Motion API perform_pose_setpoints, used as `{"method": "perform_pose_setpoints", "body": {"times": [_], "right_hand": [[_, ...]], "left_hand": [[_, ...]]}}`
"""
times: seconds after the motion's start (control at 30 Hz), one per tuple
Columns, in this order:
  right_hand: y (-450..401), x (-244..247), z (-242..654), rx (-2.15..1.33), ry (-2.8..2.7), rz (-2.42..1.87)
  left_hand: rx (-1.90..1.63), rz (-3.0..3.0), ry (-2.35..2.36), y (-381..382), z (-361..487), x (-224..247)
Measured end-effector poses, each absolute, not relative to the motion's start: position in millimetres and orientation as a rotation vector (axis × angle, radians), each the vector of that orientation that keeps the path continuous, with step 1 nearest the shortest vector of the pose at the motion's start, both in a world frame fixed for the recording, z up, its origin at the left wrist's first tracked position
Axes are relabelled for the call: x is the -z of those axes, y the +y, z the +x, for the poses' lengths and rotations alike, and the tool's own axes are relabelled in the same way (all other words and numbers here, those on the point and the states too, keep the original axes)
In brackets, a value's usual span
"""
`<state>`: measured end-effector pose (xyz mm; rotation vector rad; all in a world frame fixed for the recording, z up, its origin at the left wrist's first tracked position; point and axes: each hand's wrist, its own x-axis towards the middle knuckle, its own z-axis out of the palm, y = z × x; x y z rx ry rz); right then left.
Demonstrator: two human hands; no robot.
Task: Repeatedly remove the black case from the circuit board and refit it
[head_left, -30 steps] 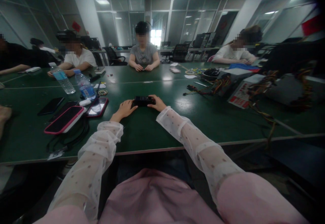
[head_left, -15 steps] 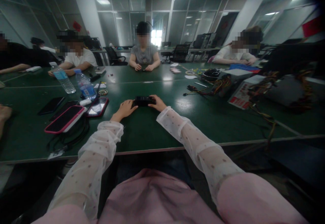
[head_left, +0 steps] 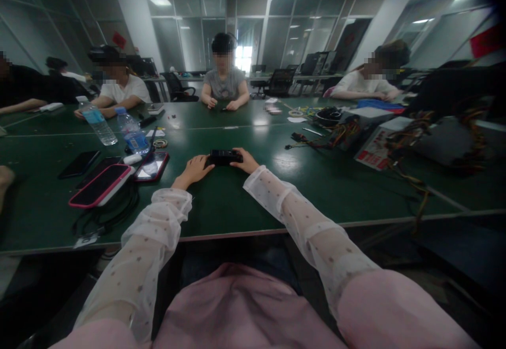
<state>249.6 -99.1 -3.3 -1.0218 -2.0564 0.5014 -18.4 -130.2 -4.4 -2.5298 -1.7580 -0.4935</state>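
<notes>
One black box-shaped device [head_left: 222, 157], on or just above the green counter [head_left: 233, 201], between left hand [head_left: 195, 169] and right hand [head_left: 245, 161]; both half curled, each gripping an end. Advisable: light, even pressure, device level, top uncovered. Leftward: two water bottles [head_left: 98, 123], at least three phones [head_left: 98, 186]

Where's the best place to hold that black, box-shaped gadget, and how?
Probably take the black, box-shaped gadget by its two ends, from both sides: it stretches sideways, longer than tall, and the left hand and right hand touch those ends.
</notes>
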Motion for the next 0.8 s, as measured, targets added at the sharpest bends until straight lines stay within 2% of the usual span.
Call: {"method": "perform_pose_setpoints", "body": {"times": [0.33,0.8], "right_hand": [[-96.1,5.9,250.6,-0.623,-1.957,-1.090],[-88.1,12.4,253.8,-0.766,-1.840,-0.938]], "left_hand": [[0.442,-2.523,-1.760,-128.3,-20.2,7.6],[0.485,-2.551,-1.721,-131.9,-23.2,7.2]]}}
